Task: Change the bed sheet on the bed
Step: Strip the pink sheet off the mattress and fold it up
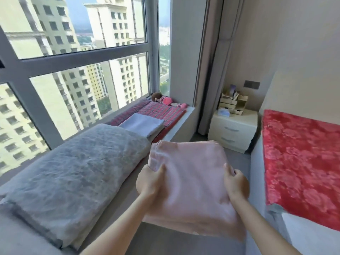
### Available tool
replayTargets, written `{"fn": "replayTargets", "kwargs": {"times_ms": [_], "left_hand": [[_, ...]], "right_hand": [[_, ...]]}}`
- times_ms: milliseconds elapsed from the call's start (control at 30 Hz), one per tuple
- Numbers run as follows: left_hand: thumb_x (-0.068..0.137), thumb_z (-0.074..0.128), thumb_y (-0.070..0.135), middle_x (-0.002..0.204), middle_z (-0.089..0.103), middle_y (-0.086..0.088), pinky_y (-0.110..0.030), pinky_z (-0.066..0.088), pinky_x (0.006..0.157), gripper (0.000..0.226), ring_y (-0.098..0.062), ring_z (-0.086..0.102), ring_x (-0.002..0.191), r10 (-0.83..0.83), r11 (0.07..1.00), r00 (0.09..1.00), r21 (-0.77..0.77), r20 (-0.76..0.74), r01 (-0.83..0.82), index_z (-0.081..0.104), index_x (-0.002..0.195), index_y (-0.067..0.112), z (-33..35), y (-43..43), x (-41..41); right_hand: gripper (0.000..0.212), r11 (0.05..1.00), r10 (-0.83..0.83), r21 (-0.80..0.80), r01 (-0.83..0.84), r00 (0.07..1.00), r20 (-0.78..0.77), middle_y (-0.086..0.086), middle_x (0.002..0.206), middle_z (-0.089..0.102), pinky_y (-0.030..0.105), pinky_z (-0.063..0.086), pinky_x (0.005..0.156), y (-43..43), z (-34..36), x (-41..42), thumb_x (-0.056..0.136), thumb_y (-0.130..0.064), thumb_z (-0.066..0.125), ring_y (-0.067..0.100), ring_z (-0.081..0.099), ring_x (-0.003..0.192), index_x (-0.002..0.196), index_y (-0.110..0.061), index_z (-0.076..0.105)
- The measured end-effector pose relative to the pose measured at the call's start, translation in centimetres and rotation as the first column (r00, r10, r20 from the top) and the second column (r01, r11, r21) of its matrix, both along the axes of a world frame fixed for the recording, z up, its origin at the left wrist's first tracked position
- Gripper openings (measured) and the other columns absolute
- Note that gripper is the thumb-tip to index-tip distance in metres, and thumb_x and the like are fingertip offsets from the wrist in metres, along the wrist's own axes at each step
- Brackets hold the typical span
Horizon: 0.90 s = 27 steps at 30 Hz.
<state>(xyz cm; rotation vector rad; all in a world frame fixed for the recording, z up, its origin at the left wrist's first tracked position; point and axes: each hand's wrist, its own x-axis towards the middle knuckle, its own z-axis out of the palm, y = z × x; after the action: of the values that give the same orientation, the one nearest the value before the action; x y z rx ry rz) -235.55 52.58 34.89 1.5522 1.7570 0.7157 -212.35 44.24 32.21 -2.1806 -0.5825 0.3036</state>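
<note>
Early stage, I reckon. Left hand [150, 183] and right hand [237, 183] are gripping the folded pink sheet [191, 181], fingers curled round its side edges, holding it mid-air beside the bed [256, 168]. Red cover [301, 159] is lying on the bed; unfolding, spreading and tucking are left.

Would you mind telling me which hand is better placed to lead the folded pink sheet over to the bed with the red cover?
Probably the right hand: it grips the pink sheet on the edge nearer the red-covered bed. The left hand grips the opposite edge, toward the grey pillow.
</note>
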Motion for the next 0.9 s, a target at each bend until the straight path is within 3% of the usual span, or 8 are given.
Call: {"fn": "replayTargets", "kwargs": {"times_ms": [167, 267, 367, 533, 900], "left_hand": [[0.086, 0.055, 0.048, 0.091, 0.066, -0.005, -0.031, 0.036, 0.067, 0.030, -0.030, 0.063, 0.098, 0.003, 1.000, 1.000, 0.019, -0.021, -0.003, 0.051, 0.084, 0.018, 0.4, 10.6, 5.9], [0.086, 0.055, 0.049, 0.094, 0.066, -0.008, -0.032, 0.038, 0.069, 0.037, -0.030, 0.062, 0.098, 0.010, 1.000, 0.998, 0.020, -0.059, -0.009, 0.054, 0.091, 0.012, 0.1, 16.3, 8.4], [0.087, 0.056, 0.047, 0.084, 0.064, -0.003, -0.031, 0.036, 0.066, 0.031, -0.030, 0.062, 0.097, -0.004, 1.000, 0.998, 0.021, -0.060, 0.006, 0.053, 0.083, 0.016, -0.4, 23.0, 10.6], [0.086, 0.056, 0.048, 0.093, 0.069, -0.008, -0.035, 0.045, 0.074, 0.034, -0.031, 0.063, 0.095, -0.064, 0.997, 0.996, 0.049, -0.069, 0.067, 0.061, 0.091, 0.014, -2.4, 35.6, 14.9], [0.087, 0.059, 0.043, 0.084, 0.064, -0.004, -0.032, 0.039, 0.063, 0.032, -0.025, 0.059, 0.080, -0.157, 0.987, 0.986, 0.014, -0.056, 0.158, 0.058, 0.089, 0.011, -5.6, 61.7, 24.3]], "right_hand": [[0.046, 1.000, 0.017, 0.007, -0.017, 0.999, -0.027, 0.014, 0.092, 0.067, 0.034, 0.038, 0.066, 10.6, -0.3, 5.8, 0.094, -0.052, 0.043, 0.033, 0.058, 0.084, 0.089, -0.010, 0.061], [0.046, 1.000, 0.014, -0.012, -0.014, 0.999, -0.042, 0.014, 0.088, 0.067, 0.034, 0.039, 0.065, 16.4, -0.6, 8.4, 0.093, -0.052, 0.043, 0.034, 0.059, 0.081, 0.083, -0.010, 0.059], [0.047, 0.999, 0.031, -0.019, -0.032, 0.997, -0.069, 0.013, 0.083, 0.066, 0.034, 0.040, 0.064, 22.4, -1.1, 11.0, 0.092, -0.053, 0.045, 0.034, 0.060, 0.081, 0.081, -0.010, 0.059], [0.045, 0.997, 0.070, -0.023, -0.072, 0.993, -0.096, 0.011, 0.073, 0.060, 0.034, 0.040, 0.063, 33.1, -2.4, 15.6, 0.091, -0.050, 0.048, 0.034, 0.058, 0.076, 0.073, -0.009, 0.056], [0.030, 0.999, 0.043, 0.003, -0.044, 0.962, -0.269, 0.010, 0.083, 0.064, 0.037, 0.047, 0.069, 57.0, -6.1, 25.1, 0.088, -0.038, 0.060, 0.029, 0.060, 0.079, 0.085, -0.008, 0.060]]}}
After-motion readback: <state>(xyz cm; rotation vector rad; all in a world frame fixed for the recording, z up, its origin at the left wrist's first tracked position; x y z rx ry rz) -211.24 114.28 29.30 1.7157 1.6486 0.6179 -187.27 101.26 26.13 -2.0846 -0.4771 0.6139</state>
